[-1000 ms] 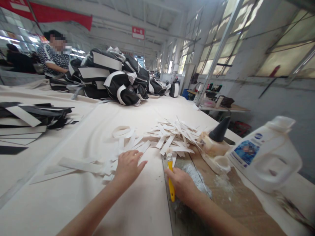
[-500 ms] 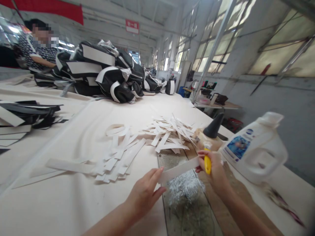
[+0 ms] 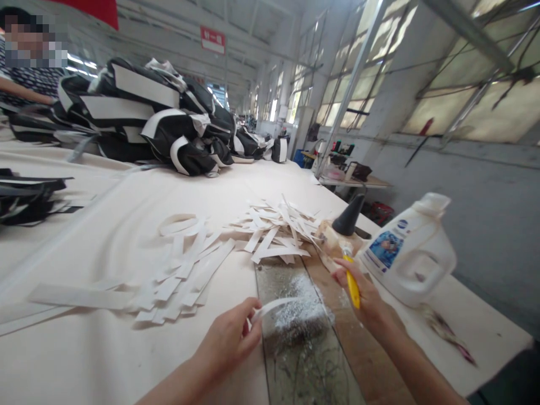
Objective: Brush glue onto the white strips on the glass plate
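Note:
My left hand [image 3: 230,340] pinches one end of a white strip [image 3: 276,304], which curves out over a board [image 3: 278,360] smeared with white, glue-like stuff. In my right hand [image 3: 367,292] is a brush with a yellow handle [image 3: 352,284], its bristle end pointing away from me. That brush end is close to a stained tan container [image 3: 333,241] with a black cone [image 3: 349,216] on it. Left of the board lies a spread of white strips [image 3: 189,281], and beyond the board sits a looser heap of strips [image 3: 282,225].
A white jug [image 3: 422,253] with a blue label stands at the right, a dirty rag or brush [image 3: 447,332] in front of it. Black and white sewn pieces [image 3: 169,124] are piled at the back left. Dark strips [image 3: 29,197] lie far left, near another person [image 3: 29,67].
My right hand has let go of the strip's far end and keeps the brush. The strip now hangs from my left hand alone. The view has shifted to the right.

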